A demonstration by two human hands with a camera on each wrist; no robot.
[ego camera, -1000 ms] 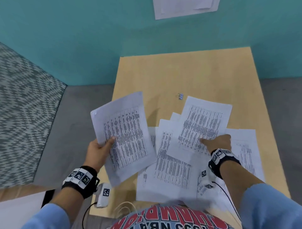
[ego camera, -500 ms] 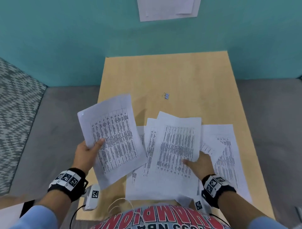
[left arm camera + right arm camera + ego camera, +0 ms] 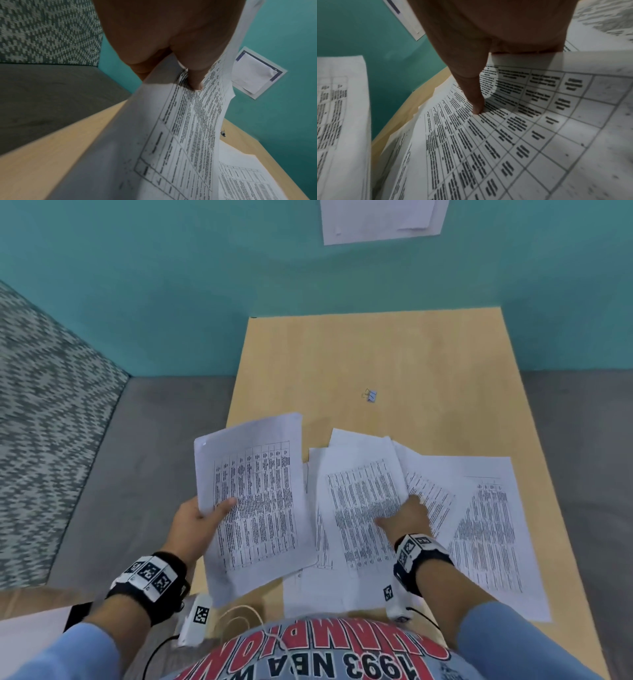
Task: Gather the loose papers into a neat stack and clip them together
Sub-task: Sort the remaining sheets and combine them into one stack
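My left hand [image 3: 212, 513] holds a printed sheet [image 3: 255, 501] lifted over the table's near left edge. Its thumb [image 3: 195, 81] lies on top and the fingers are hidden underneath. My right hand [image 3: 399, 517] pinches the right edge of the top sheet [image 3: 359, 501] of the loose pile. The thumb [image 3: 476, 106] presses on the print and the sheet's edge [image 3: 573, 60] curls up over the hidden fingers. More sheets [image 3: 486, 529] lie fanned out to the right and beneath it. A small binder clip [image 3: 370, 395] rests alone on the wooden table [image 3: 411, 350], beyond the papers.
Behind the table is a teal wall with a paper notice [image 3: 380, 217] on it. A patterned upholstered panel [image 3: 44, 412] and grey floor [image 3: 144, 460] lie to the left. A white cable [image 3: 239, 614] is coiled at my lap.
My right hand has dragged the top sheet from the far right toward the middle of the pile and now pinches its edge. My left hand keeps its sheet raised.
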